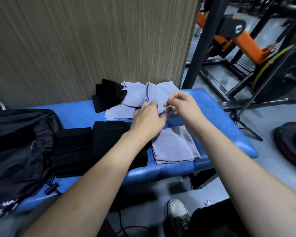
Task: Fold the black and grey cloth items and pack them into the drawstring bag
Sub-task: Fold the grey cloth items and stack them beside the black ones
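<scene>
Grey cloth (pixel 158 94), unfolded, at the far middle of the blue bench (pixel 229 120); left hand (pixel 148 117) and right hand (pixel 181 106) each pinch its near edge, fingers curled. Folded grey cloth (pixel 174 146) at the near edge; another (pixel 119 113) left of the hands. Folded black cloths (pixel 72 142) stacked left of centre; loose black cloth (pixel 108 96) at the far side, seemingly unfolded. Drawstring bag (pixel 15 142), black, far left; none visibly packed. Judgement: folding partly done, packing outstanding.
</scene>
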`<state>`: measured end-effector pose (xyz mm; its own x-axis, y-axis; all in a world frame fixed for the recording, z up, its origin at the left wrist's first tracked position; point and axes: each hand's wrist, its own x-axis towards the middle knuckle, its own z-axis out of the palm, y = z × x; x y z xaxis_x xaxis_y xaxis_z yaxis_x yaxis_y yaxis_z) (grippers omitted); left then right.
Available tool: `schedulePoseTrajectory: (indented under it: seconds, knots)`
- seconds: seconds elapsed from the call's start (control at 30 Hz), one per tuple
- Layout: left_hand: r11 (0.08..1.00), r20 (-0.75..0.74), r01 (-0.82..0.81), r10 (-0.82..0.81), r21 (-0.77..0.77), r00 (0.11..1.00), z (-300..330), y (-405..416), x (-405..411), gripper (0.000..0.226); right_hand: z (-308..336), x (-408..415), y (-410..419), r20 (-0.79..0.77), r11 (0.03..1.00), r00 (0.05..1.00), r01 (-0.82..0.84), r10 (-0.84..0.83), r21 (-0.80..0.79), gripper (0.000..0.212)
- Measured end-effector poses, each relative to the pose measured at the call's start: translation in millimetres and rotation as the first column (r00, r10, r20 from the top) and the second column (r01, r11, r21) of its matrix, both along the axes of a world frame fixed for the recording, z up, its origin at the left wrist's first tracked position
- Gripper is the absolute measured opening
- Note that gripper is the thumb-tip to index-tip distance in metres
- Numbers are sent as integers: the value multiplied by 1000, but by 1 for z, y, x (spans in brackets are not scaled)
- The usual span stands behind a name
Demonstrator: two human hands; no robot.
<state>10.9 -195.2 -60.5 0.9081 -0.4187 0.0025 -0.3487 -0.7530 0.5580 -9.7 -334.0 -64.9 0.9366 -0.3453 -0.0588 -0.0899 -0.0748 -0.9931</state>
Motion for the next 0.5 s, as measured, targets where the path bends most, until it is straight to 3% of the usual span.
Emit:
schedulePoseTrajectory:
  seconds: [0.07, 0.13, 0.33, 0.5]
  knots:
    - [996, 9, -53, 54, -79, 999, 5, 4, 2, 45, -11, 2, 0, -143, 991, 990, -18, -1, -133, 13]
    - [986, 5, -79, 80, -147, 997, 9, 8, 3, 46, -18, 3, 4, -229, 977, 969, -138, 98, -165, 21]
    - [953, 8, -107, 114, -283, 993, 20, 10, 5, 47, -20, 12, 17, -155, 951, 969, -225, 195, -212, 72]
    - [961, -17, -84, 82, -263, 996, 21, 20, 7, 50, -25, 18, 13, -192, 932, 977, -157, 97, -326, 77]
